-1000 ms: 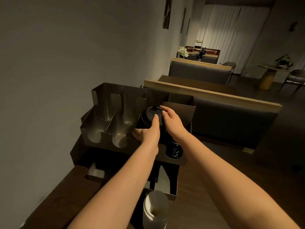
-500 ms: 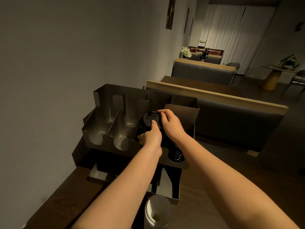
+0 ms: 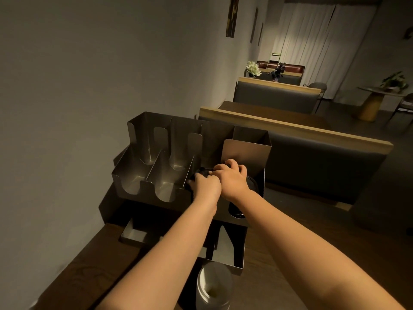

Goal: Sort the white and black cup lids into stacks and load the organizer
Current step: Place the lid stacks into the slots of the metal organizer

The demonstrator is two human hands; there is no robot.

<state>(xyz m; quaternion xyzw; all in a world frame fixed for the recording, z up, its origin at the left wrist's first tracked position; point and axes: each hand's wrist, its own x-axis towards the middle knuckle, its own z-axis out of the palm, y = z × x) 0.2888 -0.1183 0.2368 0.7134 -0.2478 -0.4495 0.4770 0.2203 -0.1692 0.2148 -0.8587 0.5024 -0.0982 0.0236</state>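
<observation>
We see a dark brown wooden tabletop [image 3: 279, 253] set against the grey wall. On it stands a brushed-metal compartmented lid organizer [image 3: 156, 173], and just in front of that lies a stack of white plastic cup lids [image 3: 213, 285] on its side.

both hands [image 3: 221, 182] hide most of the black lids [image 3: 202, 172]; the white lid stack [image 3: 213, 287] is cut off below.

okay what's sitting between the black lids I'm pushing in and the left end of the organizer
Two empty metal slots of the organizer, seen in the head view.
</observation>
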